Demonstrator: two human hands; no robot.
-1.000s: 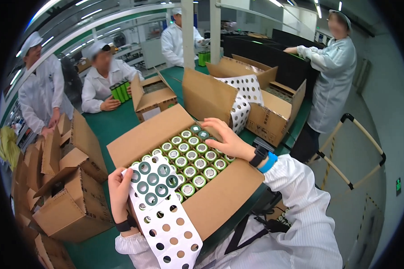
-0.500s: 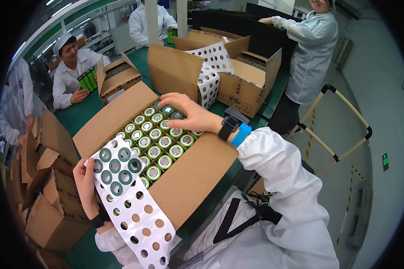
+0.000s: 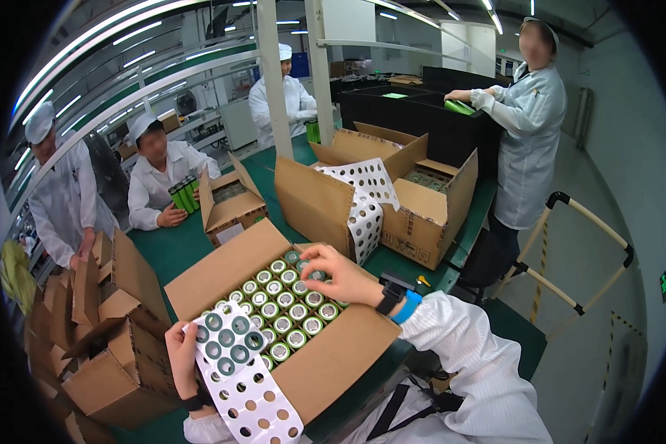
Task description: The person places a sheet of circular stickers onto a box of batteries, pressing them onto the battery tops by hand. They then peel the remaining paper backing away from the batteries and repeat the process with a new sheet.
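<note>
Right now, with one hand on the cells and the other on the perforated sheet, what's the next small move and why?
Probably peel the perforated sheet further back with the left hand: it still covers the near-left cells, while the right hand rests on bared ones.

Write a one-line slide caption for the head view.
Right hand touches green cylindrical cells in a cardboard box; left hand holds a perforated white sheet.

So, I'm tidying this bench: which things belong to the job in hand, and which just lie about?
In hand:
right hand on green cells
left hand holding perforated sheet
open carton

Lying about:
folded cartons
far carton
small carton
</note>
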